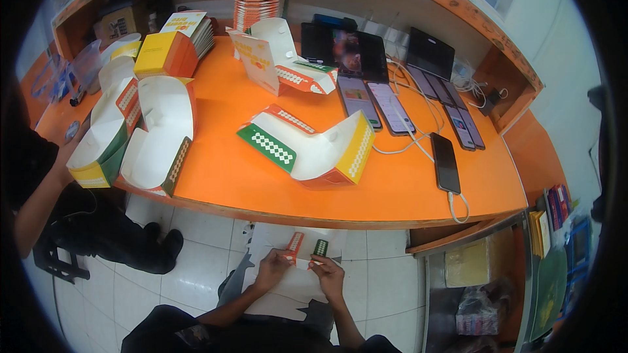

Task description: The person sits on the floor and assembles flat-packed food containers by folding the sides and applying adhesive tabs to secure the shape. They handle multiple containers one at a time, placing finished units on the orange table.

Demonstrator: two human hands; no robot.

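Observation:
A flat white cardboard box blank (302,282) lies across my lap, below the table's front edge. It has one red tab and one green tab, both with white diamond patterns. My left hand (272,269) pinches it at the base of the red tab. At the base of the green tab, my right hand (328,277) grips it with thumb and fingers. On the table ahead sits an open folded box (320,150) with green, red and yellow sides. Behind that stands another part-folded box (282,52).
Several phones, including a black one (445,162), lie with white cables on the orange table (261,189). Stacked cartons (260,0) stand at the back. Open boxes (160,137) and a closed yellow-orange box (165,54) are at left, beside another person's arm (40,206).

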